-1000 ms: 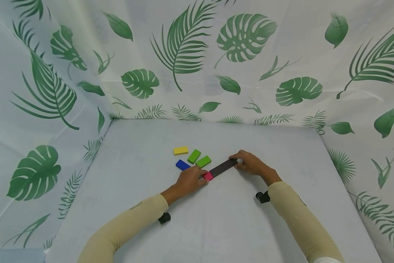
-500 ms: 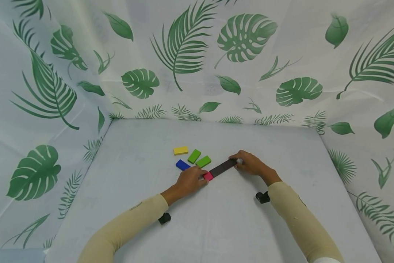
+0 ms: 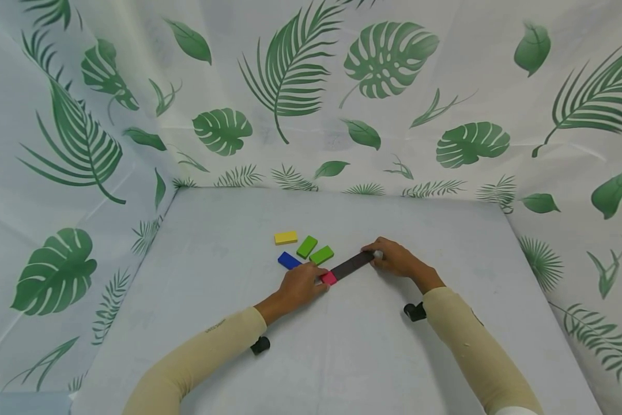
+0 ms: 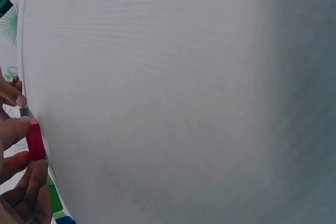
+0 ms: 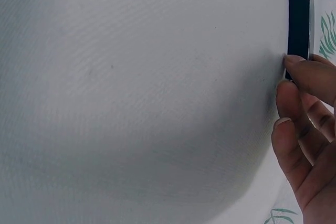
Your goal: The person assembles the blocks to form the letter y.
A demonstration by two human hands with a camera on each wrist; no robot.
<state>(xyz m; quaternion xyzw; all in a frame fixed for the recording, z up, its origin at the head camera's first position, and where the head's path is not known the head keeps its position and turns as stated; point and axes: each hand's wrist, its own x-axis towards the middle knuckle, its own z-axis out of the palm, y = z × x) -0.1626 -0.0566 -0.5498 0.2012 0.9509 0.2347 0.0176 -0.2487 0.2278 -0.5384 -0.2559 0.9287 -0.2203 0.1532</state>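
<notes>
On the pale grey tabletop, a straight row of dark rectangular blocks ended in a pinkish-red block. The left hand pinched the pinkish-red block, fingers parted just by its thickness; the right hand pinched the row's far dark end. Nothing had visibly shifted over the last second, so the row was seemingly being held steady, though its seams were too faint to count.

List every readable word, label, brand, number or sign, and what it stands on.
Readable text: none.
Too small and blurred to read: dark lettering-like mark on beige fabric left sleeve.
Dark streak on beige fabric right sleeve: unclear whether lettering.
Pink rectangular block, dark rectangular blocks: no lettering visible.
</notes>
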